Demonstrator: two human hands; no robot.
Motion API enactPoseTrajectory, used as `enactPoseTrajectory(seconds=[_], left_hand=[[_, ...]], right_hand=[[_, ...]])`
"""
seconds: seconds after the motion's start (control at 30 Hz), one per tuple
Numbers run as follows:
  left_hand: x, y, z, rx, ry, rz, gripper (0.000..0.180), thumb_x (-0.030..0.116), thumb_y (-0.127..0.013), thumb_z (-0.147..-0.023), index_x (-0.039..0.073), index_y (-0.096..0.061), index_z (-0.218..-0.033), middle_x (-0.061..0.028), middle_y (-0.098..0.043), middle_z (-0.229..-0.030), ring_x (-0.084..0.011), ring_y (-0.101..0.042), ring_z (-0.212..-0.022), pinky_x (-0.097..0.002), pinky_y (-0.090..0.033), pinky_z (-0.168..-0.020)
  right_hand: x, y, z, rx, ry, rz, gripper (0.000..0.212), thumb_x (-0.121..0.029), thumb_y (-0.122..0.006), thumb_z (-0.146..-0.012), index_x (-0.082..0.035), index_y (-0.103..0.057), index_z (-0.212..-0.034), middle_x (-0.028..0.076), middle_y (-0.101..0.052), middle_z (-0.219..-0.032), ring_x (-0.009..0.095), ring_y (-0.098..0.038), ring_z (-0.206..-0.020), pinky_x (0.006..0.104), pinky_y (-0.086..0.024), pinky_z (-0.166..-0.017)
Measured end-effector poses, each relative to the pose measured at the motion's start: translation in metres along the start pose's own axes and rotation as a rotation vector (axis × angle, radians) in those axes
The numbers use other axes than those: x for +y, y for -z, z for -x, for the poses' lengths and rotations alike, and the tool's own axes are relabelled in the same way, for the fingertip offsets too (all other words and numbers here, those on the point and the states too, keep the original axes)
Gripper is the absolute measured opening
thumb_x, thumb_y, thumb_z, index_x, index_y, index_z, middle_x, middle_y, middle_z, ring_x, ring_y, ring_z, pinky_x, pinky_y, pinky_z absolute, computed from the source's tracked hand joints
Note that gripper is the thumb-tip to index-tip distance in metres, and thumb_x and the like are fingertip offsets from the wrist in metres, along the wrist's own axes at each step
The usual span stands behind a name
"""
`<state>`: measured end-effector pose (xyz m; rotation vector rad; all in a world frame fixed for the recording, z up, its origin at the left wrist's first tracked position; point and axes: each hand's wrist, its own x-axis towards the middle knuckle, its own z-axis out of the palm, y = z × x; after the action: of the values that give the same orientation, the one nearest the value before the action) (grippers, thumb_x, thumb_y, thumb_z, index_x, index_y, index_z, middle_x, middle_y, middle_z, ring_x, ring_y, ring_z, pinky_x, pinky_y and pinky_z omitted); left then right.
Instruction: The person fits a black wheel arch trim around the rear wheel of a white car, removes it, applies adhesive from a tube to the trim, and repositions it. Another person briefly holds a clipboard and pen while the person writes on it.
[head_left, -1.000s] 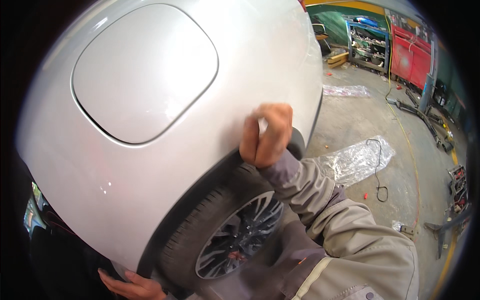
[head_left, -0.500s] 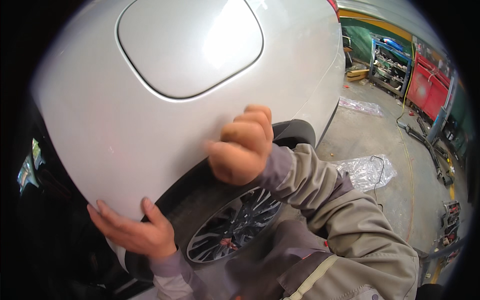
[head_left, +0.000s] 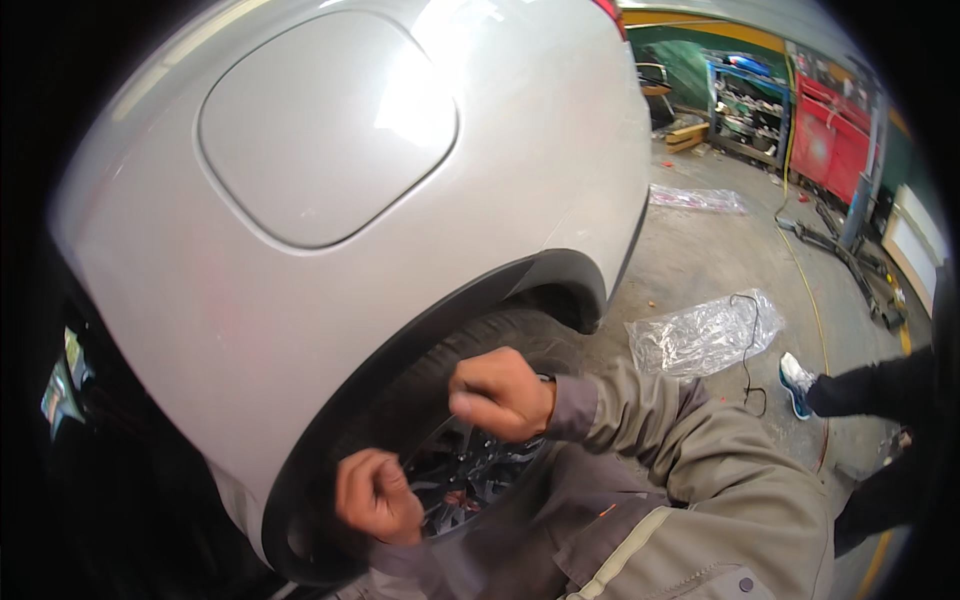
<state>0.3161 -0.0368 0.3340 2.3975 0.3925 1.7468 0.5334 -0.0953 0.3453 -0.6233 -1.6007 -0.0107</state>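
Note:
Both my hands hang in front of the rear wheel of a silver car, off its body. My right hand (head_left: 503, 392) is closed in a loose fist before the tyre (head_left: 510, 332), with nothing showing in it. Lower and to the left, my left hand (head_left: 380, 497) has its fingers curled in, slightly blurred, and appears to hold nothing. Behind it are the dark wheel arch trim (head_left: 488, 287) and part of the spoked wheel rim (head_left: 480, 478). Above the arch stretches the silver body panel (head_left: 240, 340) with a closed rounded fuel flap (head_left: 320, 130).
Clear plastic sheeting (head_left: 700, 330) with a black cord lies on the floor at right. Farther back stand a blue shelf rack (head_left: 747, 110) and a red cabinet (head_left: 835, 135). Another person's shoe (head_left: 797, 385) and dark trouser legs enter from the right edge. A yellow hose (head_left: 812, 300) crosses the floor.
My left hand has left the panel edge, moved right and curled. My right fist has dropped from the panel to before the tyre. The view has shifted; another person's legs have appeared at right.

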Motion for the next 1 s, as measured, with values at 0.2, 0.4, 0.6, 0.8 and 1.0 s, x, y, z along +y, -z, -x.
enactPoseTrajectory(seconds=[0.2,0.4,0.6,0.8,1.0], left_hand=[[-0.027,-0.052,-0.015,0.205,0.7,0.873,0.061,0.053,-0.052,-0.097,-0.006,-0.06,-0.108,-0.0161,-0.067,-0.101,-0.0167,-0.066,-0.08,-0.0225,-0.051,-0.066],[-0.008,-0.053,-0.022,0.203,0.741,0.911,0.059,0.05,-0.055,-0.097,-0.003,-0.057,-0.123,-0.0117,-0.065,-0.114,-0.0198,-0.065,-0.102,-0.0267,-0.054,-0.087],[-0.01,-0.071,-0.033,0.263,0.601,0.918,0.064,0.051,-0.05,-0.099,-0.007,-0.054,-0.125,-0.0178,-0.06,-0.124,-0.0285,-0.056,-0.116,-0.0434,-0.042,-0.107],[-0.01,-0.074,-0.04,0.27,0.68,0.979,0.074,0.054,-0.05,-0.098,-0.013,-0.046,-0.13,-0.024,-0.053,-0.131,-0.0327,-0.051,-0.123,-0.0435,-0.04,-0.109],[-0.008,-0.068,-0.038,0.154,0.712,1.122,0.076,0.057,-0.047,-0.099,-0.012,-0.046,-0.13,-0.0225,-0.054,-0.13,-0.0314,-0.051,-0.125,-0.0418,-0.038,-0.109]], right_hand=[[0.048,-0.021,0.008,0.529,-0.825,-0.529,0.082,-0.073,-0.036,-0.094,0.002,-0.062,-0.076,0.012,-0.062,-0.065,0.016,-0.054,-0.052,0.0272,-0.042,-0.046],[0.049,-0.025,0.001,0.612,-0.819,-0.522,0.089,-0.077,-0.034,-0.092,0.004,-0.061,-0.064,0.013,-0.061,-0.059,0.016,-0.055,-0.048,0.0275,-0.043,-0.045],[0.038,-0.01,-0.006,0.546,-0.874,-0.679,0.076,-0.072,-0.043,-0.093,0.0,-0.065,-0.107,0.01,-0.07,-0.088,0.017,-0.062,-0.07,0.0302,-0.05,-0.065],[0.04,-0.049,-0.067,1.354,-0.484,-1.289,0.075,-0.062,-0.045,-0.098,0.0,-0.045,-0.141,0.006,-0.05,-0.142,0.017,-0.045,-0.128,0.0297,-0.03,-0.113],[0.046,-0.056,-0.081,1.471,-0.296,-1.492,0.071,-0.059,-0.044,-0.099,0.001,-0.05,-0.138,0.007,-0.051,-0.141,0.018,-0.046,-0.126,0.0294,-0.031,-0.111]])
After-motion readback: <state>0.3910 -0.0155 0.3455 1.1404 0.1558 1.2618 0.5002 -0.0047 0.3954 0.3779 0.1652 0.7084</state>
